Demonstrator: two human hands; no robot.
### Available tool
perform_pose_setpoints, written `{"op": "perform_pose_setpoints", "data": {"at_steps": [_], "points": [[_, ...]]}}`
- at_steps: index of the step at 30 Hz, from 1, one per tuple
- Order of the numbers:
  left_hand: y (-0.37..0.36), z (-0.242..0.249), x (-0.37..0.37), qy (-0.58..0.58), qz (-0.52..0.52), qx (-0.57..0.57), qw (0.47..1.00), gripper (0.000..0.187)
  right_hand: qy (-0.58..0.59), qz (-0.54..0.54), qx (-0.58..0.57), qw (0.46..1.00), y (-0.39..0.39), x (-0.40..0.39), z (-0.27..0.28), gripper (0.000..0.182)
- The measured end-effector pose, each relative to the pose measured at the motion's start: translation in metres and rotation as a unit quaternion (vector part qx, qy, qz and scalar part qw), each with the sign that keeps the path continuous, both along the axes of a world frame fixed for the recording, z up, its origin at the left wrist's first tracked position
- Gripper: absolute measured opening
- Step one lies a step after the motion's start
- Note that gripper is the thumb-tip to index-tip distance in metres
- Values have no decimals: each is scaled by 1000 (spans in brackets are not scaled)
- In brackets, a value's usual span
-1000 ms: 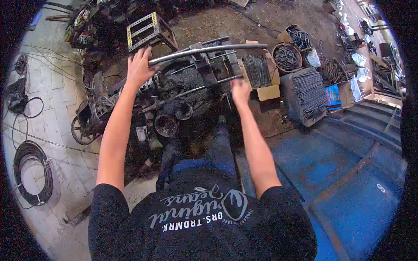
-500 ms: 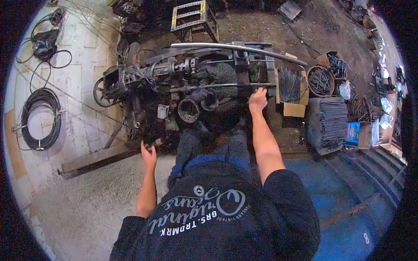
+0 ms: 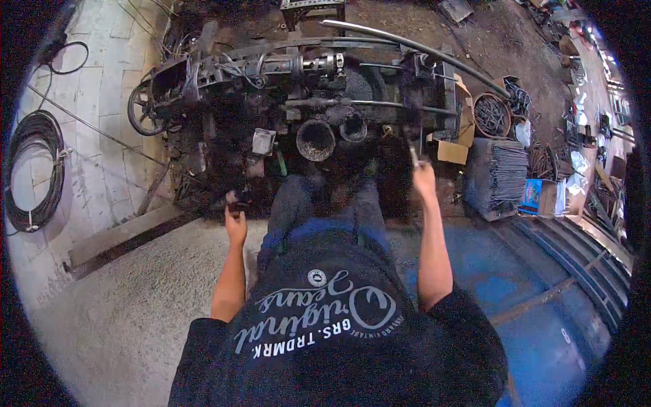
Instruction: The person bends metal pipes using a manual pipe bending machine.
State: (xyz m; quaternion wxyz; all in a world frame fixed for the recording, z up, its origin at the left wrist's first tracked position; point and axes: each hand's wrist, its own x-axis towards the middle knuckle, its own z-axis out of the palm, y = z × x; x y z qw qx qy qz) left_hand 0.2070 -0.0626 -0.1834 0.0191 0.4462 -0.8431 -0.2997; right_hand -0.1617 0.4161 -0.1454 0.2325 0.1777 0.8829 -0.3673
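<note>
My right hand (image 3: 424,179) is closed around the lower end of a slim metal lever (image 3: 414,153), which rises towards the dark upright block of the machine. My left hand (image 3: 235,226) is low at the machine's left front, thumb and finger apart, beside a dark, blurred part (image 3: 237,197). A greasy machine (image 3: 264,68) spans the space before me, with a thin metal rod (image 3: 339,103) lying across it. On its front side are a round cup (image 3: 316,140) and a smaller cup (image 3: 353,127). A long bent metal tube (image 3: 420,47) runs across the back.
At right are a cardboard box (image 3: 450,150), a basket of metal pieces (image 3: 491,115) and a grey container of dark rods (image 3: 498,178). A black cable coil (image 3: 55,169) lies on the left floor. A step stand (image 3: 313,9) is behind the machine.
My right hand has drawn back towards my body and right, away from the upright block. My left hand stays near the same front part. The view has tilted down.
</note>
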Motion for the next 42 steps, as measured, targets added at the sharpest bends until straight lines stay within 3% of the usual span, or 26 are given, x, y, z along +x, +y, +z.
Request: {"op": "perform_pose_setpoints", "data": {"at_steps": [1,3,5,6,8,10,12,15,17,20,22,25,29,31,33,34,37,42], "points": [[0,27,-37,-19,21,31,999,61,-14,22,-73,997,-24,18,26,26],[-19,26,-68,-13,17,53,998,62,-11,106,-149,983,-66,55,9,29],[-41,10,-83,-31,-17,68,997,65,-31,140,-96,985,-123,75,24,30],[-44,14,-95,-33,-19,72,997,65,52,180,-72,980,-141,86,13,29],[-40,43,-123,-60,-47,69,995,66,-50,158,-56,984,-171,87,31,29],[-38,67,-136,-36,-56,98,993,67,39,165,-5,986,-183,99,-2,28],[-44,74,-137,-8,-67,126,990,67,13,156,21,987,-195,100,7,27],[-51,76,-118,-14,-79,91,993,66,-20,152,53,987,-203,100,15,26],[-59,76,-94,-38,-48,130,990,66,-24,157,57,986,-208,99,21,26],[-78,41,-37,-64,-64,64,994,68,-24,172,87,981,-214,96,24,28],[-87,18,5,-63,-62,59,994,69,56,175,76,980,-215,97,19,26],[-89,22,31,-97,-30,90,991,70,71,175,93,978,-214,100,23,22],[-91,28,23,-149,7,124,981,72,71,183,93,976,-209,106,15,23],[-91,28,9,-155,18,123,980,73,135,196,77,968,-206,109,8,24],[-86,36,-12,-74,-46,19,996,75,142,181,68,971,-209,110,9,24],[-86,40,-23,-75,-46,20,996,75,150,165,57,973,-209,110,10,23],[-89,52,-53,-70,-37,102,992,73,87,190,97,973,-209,108,16,22],[-86,60,-69,-54,-35,136,989,72,73,174,90,978,-205,105,21,21]]}}
